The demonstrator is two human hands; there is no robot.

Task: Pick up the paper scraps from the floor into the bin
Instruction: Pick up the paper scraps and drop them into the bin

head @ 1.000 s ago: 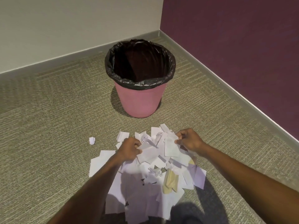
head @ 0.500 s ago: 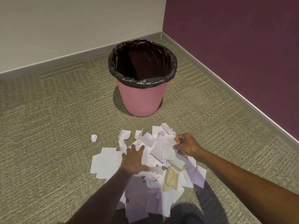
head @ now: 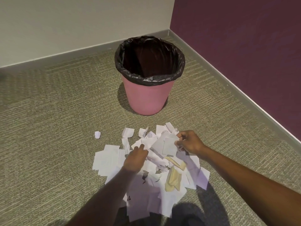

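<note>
Head view, the only one. Looks down on olive carpet floor (head: 48, 128) in a room corner, cream wall (head: 65, 22) to the left, purple wall (head: 244, 46) to the right. Pink bin (head: 147, 97) upright near the corner, black liner (head: 149, 78) folded over the rim, mouth open, inside too dark to tell contents. Paper scraps (head: 151, 190) heaped flat on the floor, nearer the camera than the bin, bare carpet between. Mostly white sheets, one yellowish piece (head: 173, 178) in the right half, one crumpled bit (head: 97, 134) alone just left of the heap. Right grip (head: 189, 142) at the heap's far right edge, thumb and fingers pinched on a few pale pinched sheets (head: 169, 145), faces turned toward the camera, seemingly raised a little off the heap. Left grip (head: 136, 159) knuckles-up on the heap's middle, fingers bent down into the paper; cannot tell whether anything is clamped underneath. Key relation: bin straight ahead of both grips, a little left of the right one, heap directly beneath. Right grip nearer the bin and loaded, so probably first to go forward and up over the rim. Heap's long axis toward the camera, away from the bin. Judged early in the task: most of the heap on the floor. Risk: loose sheets sliding out of a thin pinch short of the rim.
</note>
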